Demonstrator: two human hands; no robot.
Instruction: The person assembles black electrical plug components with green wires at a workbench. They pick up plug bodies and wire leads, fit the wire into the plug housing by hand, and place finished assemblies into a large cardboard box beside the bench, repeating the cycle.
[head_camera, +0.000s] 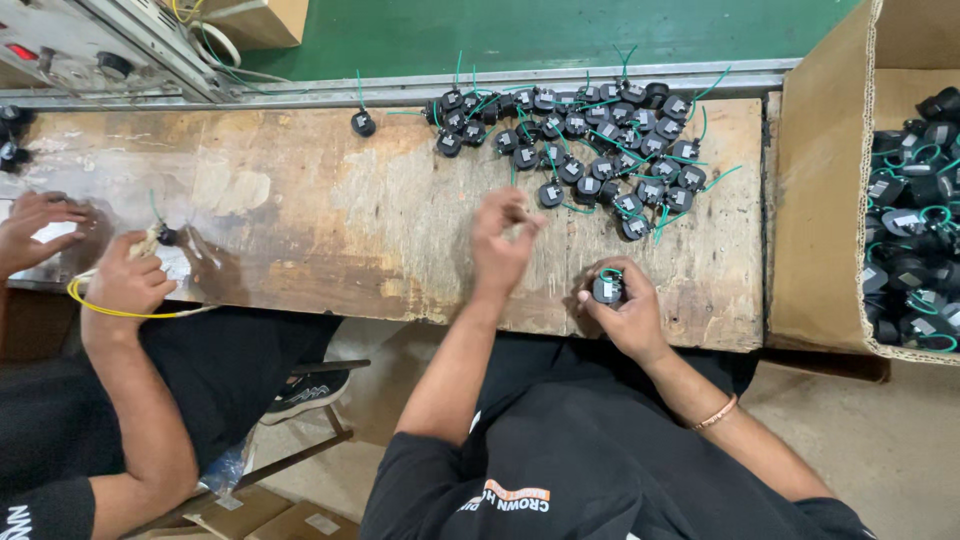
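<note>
My right hand (628, 312) grips a small black round part with a green wire loop (607, 287) at the near edge of the worn wooden bench (320, 210). My left hand (503, 245) hovers just left of it with fingertips pinched together; I cannot tell whether anything is between them. A heap of several similar black parts with green wires (590, 140) lies on the bench beyond both hands. One lone part (363, 123) sits apart at the far edge.
A cardboard box (815, 200) at the right holds many more black parts (915, 230). At the left, a co-worker's hands (125, 280) handle a small part and a yellow wire (100, 305). A grey device (80, 45) stands at the back left.
</note>
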